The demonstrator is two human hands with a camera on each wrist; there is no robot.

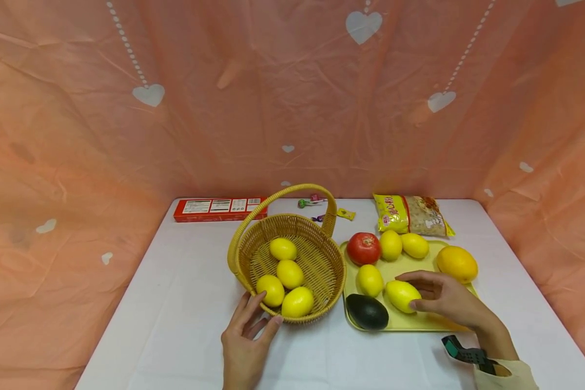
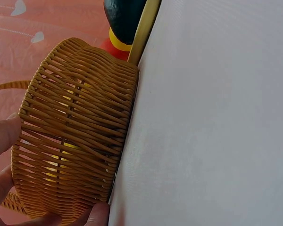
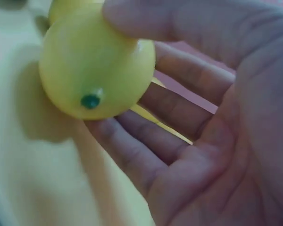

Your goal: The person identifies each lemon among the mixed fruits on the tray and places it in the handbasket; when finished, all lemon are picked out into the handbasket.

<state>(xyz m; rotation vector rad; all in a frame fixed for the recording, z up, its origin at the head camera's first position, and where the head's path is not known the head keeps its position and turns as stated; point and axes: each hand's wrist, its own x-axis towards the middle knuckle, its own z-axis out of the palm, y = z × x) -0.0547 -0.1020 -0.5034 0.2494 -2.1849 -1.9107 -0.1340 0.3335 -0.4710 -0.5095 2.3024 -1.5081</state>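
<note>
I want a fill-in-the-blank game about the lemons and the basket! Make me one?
1. The wicker basket holds ____ lemons.
2. The right hand grips a lemon over the yellow ____.
3. The left hand touches the basket's ____ wall.
4. The dark fruit at the tray's near corner is an ____.

Missing words: four; tray; near; avocado
</note>
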